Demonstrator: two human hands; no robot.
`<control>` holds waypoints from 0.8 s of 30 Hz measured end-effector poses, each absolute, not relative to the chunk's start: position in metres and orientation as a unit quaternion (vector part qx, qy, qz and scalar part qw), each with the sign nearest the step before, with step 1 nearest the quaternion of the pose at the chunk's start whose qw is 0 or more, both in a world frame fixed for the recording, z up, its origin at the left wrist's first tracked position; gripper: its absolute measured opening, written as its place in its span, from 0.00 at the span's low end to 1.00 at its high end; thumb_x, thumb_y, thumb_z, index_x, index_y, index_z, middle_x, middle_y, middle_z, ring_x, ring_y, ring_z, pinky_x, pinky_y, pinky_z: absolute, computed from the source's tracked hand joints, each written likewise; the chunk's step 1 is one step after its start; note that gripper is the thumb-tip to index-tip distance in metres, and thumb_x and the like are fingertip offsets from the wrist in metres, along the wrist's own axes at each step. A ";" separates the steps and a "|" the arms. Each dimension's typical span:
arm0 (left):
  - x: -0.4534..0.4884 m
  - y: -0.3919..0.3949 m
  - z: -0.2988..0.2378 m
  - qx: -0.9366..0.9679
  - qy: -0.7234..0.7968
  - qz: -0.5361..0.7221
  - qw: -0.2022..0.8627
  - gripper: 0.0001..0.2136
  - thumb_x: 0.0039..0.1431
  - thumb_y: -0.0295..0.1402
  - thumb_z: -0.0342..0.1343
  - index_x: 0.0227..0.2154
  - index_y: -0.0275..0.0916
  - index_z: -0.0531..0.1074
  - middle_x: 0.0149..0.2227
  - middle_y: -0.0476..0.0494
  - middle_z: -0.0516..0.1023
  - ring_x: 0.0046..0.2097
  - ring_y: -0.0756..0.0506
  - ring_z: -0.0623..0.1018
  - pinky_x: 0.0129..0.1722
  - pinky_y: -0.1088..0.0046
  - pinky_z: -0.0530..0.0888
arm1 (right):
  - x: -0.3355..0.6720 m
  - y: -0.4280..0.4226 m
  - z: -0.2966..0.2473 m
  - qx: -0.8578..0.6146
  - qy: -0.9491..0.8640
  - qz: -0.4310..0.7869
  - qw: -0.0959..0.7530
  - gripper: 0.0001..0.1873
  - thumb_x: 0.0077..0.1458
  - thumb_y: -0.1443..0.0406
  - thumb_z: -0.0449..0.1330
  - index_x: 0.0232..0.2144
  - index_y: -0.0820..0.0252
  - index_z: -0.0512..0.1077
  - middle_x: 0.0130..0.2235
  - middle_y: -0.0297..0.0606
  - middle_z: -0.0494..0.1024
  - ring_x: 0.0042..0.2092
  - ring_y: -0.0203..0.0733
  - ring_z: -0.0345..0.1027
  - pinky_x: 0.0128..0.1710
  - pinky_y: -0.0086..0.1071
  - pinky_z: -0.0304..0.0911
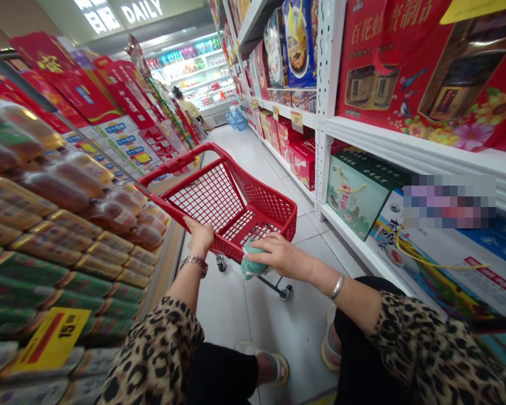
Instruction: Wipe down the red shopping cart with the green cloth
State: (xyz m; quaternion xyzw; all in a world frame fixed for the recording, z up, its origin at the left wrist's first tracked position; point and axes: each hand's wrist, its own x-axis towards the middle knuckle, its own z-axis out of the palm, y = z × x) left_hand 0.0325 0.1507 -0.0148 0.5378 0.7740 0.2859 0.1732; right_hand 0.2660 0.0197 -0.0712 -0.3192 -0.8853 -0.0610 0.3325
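Gripping the near rim of a small red shopping cart, a left hand with fingers curled over the plastic edge, a metal wristwatch just below it. Well apart from it on the same near side, a right hand lying palm down over a crumpled teal fabric pressed against the cart's near wall; whether those fingers close on the fabric, impossible to tell. A silver bangle circling that wrist, and leopard-print sleeves covering both forearms.

Judging by its thin mesh walls, the cart probably light and fairly stiff, with the top rim the firmest place to hold. The fabric likely soft and easy to let slip. Small caster wheels touching the white tile floor.

To the left, shrink-wrapped packs of bottles on a shelf, with a yellow price tag showing 15. To the right, boxed gifts on white shelves. At the far end, 1 person in a yellow top standing near a lit refrigerated display.
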 end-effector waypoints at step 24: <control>0.029 0.145 -0.017 0.535 0.771 0.293 0.186 0.44 0.63 0.32 0.49 0.73 0.23 0.28 0.72 0.20 0.55 0.70 0.31 0.65 0.69 0.53 0.62 | 0.238 -0.003 -0.069 -0.559 -0.696 -0.263 0.365 0.21 0.65 0.69 0.55 0.58 0.57 0.75 0.51 0.49 0.78 0.55 0.54 0.66 0.66 0.61 0.50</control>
